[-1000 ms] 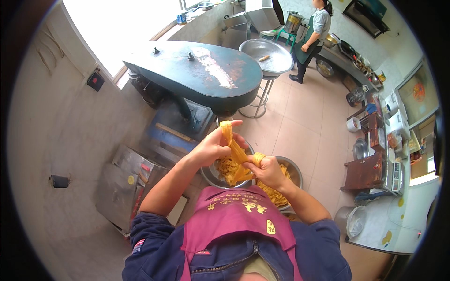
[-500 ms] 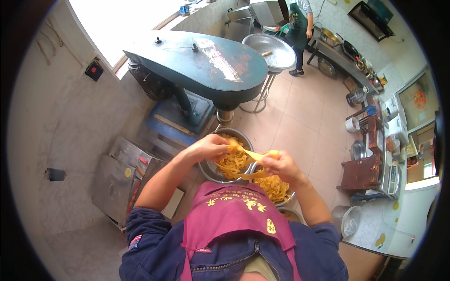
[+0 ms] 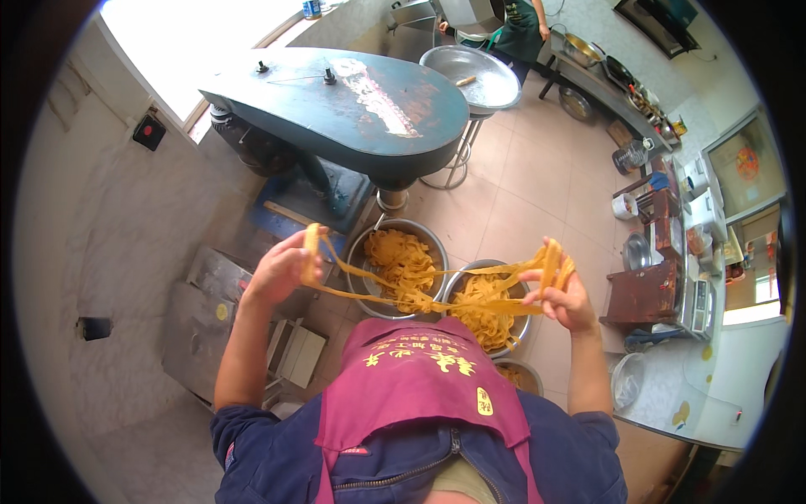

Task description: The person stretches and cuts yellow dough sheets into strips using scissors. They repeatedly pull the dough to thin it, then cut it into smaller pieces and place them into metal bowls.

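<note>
1. A bundle of yellow noodle strands (image 3: 420, 294) is held stretched between the left hand (image 3: 277, 270) and the right hand (image 3: 564, 290), each hand clenched on one end.
2. The strands are suspended above two steel bowls (image 3: 369, 244), near the apron.
3. Progress, as judged: both bowls are already heaped with noodles; the held bundle is only partly pulled apart, with a knot left in the middle.
4. Strands are flat, ribbon-like, deep yellow, sagging and tangled.

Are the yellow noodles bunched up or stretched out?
Stretched out: the yellow noodle strips span between the left hand and right hand, above two bowls.
</note>
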`<action>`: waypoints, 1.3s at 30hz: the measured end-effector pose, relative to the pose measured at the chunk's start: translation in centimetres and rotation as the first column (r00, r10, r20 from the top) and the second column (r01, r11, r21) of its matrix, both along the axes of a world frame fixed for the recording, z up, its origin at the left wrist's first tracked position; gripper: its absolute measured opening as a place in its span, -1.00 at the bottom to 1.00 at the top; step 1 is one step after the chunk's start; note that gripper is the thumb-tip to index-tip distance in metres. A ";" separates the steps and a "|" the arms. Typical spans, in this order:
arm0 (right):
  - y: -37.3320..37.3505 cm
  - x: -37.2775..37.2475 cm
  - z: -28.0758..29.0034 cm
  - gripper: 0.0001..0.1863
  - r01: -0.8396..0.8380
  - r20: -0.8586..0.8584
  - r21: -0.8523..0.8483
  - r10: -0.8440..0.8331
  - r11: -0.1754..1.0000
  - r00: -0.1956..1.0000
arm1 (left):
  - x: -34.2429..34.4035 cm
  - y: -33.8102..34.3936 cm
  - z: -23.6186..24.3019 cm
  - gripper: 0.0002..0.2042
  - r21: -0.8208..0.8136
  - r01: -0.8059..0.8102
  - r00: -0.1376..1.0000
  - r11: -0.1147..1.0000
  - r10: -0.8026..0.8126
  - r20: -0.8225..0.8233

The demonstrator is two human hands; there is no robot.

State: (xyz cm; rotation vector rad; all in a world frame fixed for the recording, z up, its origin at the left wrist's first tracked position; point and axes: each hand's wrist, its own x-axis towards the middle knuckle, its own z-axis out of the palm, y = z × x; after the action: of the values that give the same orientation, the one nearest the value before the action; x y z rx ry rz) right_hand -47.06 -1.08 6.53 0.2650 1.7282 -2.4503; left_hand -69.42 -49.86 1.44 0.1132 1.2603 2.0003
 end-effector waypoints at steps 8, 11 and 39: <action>-9.0 -4.9 2.9 0.00 -0.352 -0.150 0.421 0.447 0.836 0.882 | 3.4 11.7 6.3 -0.35 0.115 0.333 0.923 0.936 -0.298 -0.243; -11.2 -6.2 3.6 -0.05 -0.236 -0.243 0.562 0.431 0.793 0.869 | 4.3 15.1 6.6 -0.37 0.104 0.241 0.859 0.965 -0.162 -0.485; -11.0 -10.3 27.6 0.01 0.096 -0.708 0.254 0.118 0.962 0.696 | 3.8 9.3 -22.4 -0.78 -0.616 0.448 0.515 0.648 -0.750 -0.414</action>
State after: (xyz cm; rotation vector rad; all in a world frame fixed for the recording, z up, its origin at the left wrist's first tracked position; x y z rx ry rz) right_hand -57.33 -12.08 34.10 -0.8173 2.3304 -2.4582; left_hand -65.64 -40.58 -20.96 0.9819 1.7428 0.9928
